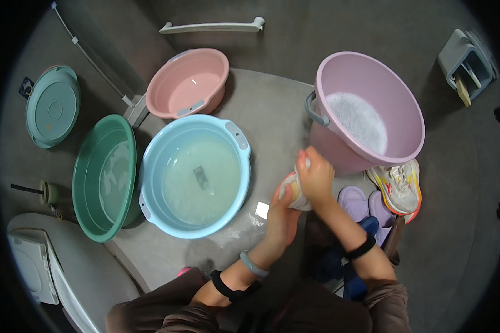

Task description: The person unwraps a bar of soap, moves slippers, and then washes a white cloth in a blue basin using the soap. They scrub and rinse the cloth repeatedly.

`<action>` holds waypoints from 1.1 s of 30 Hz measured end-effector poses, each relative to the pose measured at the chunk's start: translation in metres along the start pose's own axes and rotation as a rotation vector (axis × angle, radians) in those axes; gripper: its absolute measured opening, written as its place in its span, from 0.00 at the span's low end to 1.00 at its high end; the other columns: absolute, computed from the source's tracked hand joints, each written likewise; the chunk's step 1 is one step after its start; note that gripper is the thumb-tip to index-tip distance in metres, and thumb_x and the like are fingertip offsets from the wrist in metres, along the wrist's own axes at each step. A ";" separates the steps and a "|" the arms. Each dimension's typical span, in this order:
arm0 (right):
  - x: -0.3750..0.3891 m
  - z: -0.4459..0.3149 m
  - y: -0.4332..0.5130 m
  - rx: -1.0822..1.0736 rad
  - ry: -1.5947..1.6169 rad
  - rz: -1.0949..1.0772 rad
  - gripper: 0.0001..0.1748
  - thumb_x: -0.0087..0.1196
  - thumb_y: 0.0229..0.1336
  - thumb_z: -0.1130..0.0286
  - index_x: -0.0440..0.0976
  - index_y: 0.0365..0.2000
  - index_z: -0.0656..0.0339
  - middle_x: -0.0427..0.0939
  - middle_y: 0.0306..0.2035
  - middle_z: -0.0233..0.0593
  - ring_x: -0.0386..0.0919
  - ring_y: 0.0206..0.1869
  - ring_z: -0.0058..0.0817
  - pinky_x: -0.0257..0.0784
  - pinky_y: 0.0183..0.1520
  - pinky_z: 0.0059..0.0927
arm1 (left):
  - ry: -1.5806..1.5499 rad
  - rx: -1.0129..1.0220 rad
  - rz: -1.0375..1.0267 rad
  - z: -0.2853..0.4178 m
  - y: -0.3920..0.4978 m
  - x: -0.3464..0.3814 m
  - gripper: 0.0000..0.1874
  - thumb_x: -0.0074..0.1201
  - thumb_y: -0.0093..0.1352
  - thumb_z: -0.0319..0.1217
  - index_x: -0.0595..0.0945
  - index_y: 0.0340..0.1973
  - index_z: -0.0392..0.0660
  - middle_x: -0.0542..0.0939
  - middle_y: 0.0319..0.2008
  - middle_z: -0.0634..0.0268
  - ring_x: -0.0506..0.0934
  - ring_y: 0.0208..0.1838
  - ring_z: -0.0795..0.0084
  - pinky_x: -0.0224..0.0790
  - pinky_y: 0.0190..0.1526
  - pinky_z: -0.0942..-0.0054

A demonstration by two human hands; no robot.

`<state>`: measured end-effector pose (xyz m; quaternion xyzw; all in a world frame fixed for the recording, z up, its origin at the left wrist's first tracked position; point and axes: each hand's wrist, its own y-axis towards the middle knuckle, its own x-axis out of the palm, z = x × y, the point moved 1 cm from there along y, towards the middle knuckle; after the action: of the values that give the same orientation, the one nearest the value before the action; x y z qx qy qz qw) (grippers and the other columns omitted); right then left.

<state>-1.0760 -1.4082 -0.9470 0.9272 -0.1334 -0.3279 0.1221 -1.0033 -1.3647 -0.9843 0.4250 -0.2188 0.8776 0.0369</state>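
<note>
My left hand (284, 220) grips a white item with an orange-red edge (291, 187), which could be a shoe; fingers cover much of it. From above, my right hand (318, 175) is closed on the same item's upper end, and whether it also holds something smaller cannot be told. Just beyond my right hand stands a pink-purple bucket (329, 145) with white suds (356, 120) inside and a grey handle (316, 110). To the left of my hands, a light blue basin (243, 183) holds cloudy water, with a dark rectangular patch visible in it.
A green basin (81, 179) with liquid and a pink basin (158, 95) flank the blue one. Lilac slippers (353, 202), blue footwear (368, 227) and white-orange sneakers (400, 187) lie right. A toilet (79, 258) is lower left; a white rail (212, 28) crosses the wall.
</note>
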 end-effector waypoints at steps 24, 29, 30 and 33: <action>0.024 0.000 -0.009 -0.387 0.010 0.042 0.17 0.49 0.58 0.64 0.73 0.44 0.63 0.74 0.50 0.52 0.73 0.52 0.46 0.63 0.57 0.51 | -0.278 0.063 -0.254 0.034 0.013 -0.008 0.25 0.37 0.74 0.42 0.67 0.64 0.45 0.72 0.60 0.63 0.67 0.64 0.66 0.58 0.64 0.62; 0.015 -0.020 0.004 -0.311 -0.196 -0.082 0.27 0.43 0.63 0.61 0.65 0.60 0.61 0.58 0.66 0.56 0.56 0.67 0.55 0.46 0.68 0.57 | -0.161 -0.110 0.012 0.036 0.008 -0.009 0.26 0.35 0.75 0.45 0.66 0.65 0.47 0.69 0.63 0.64 0.64 0.67 0.65 0.55 0.66 0.59; 0.012 -0.019 0.007 -0.280 -0.221 -0.038 0.27 0.43 0.64 0.61 0.65 0.61 0.61 0.58 0.66 0.57 0.55 0.68 0.55 0.46 0.68 0.57 | -0.155 -0.141 0.033 0.036 0.008 -0.011 0.26 0.35 0.76 0.45 0.66 0.65 0.48 0.70 0.63 0.65 0.64 0.67 0.65 0.55 0.67 0.59; 0.011 -0.027 -0.007 -0.287 -0.188 -0.030 0.28 0.43 0.64 0.60 0.64 0.62 0.59 0.56 0.67 0.59 0.54 0.69 0.55 0.45 0.68 0.58 | -0.219 -0.145 -0.100 0.034 0.009 -0.016 0.25 0.33 0.77 0.46 0.66 0.65 0.49 0.70 0.62 0.65 0.65 0.66 0.65 0.57 0.66 0.60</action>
<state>-1.0491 -1.4016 -0.9352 0.8673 -0.0821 -0.4307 0.2354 -0.9708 -1.3853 -0.9813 0.5250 -0.2628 0.8048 0.0867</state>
